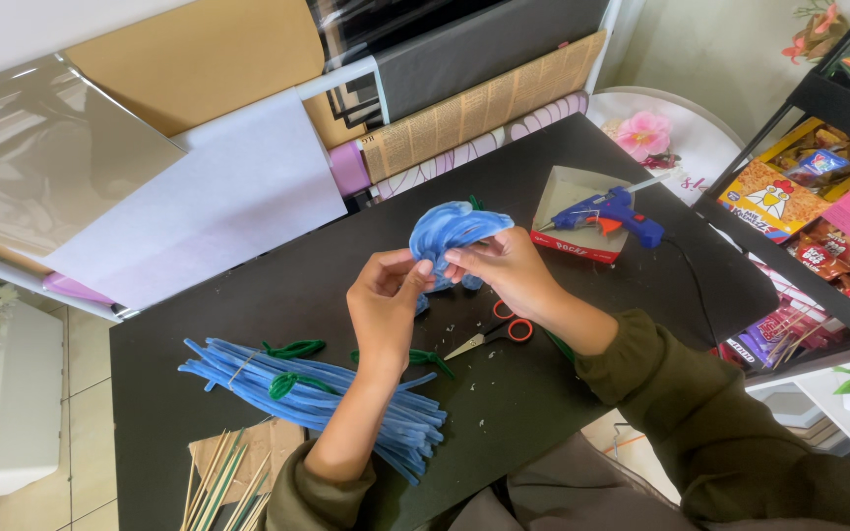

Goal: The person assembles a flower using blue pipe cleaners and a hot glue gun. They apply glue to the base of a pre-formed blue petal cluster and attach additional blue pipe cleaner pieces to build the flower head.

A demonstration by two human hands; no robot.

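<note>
Two hands, left hand [386, 295] and right hand [504, 267], pinch closed on a blue pipe-cleaner flower [453, 231] above the bench [277, 285] centre, steadying its petals; spare blue pipe cleaners [327, 398] lie at seven o'clock.

left hand [386, 295] + right hand [504, 267]: pinching blue pipe-cleaner flower [450, 231] | over black table [277, 285]

Bright, even indoor light with no harsh shadows. Soft shadow pools under the left hand [386, 305] and right hand [509, 270] on the matte black tabletop [277, 295]. Glare streaks the clear plastic sheet [46, 147] far left of them. Wide-angle edges bend; focus is sharp.
</note>
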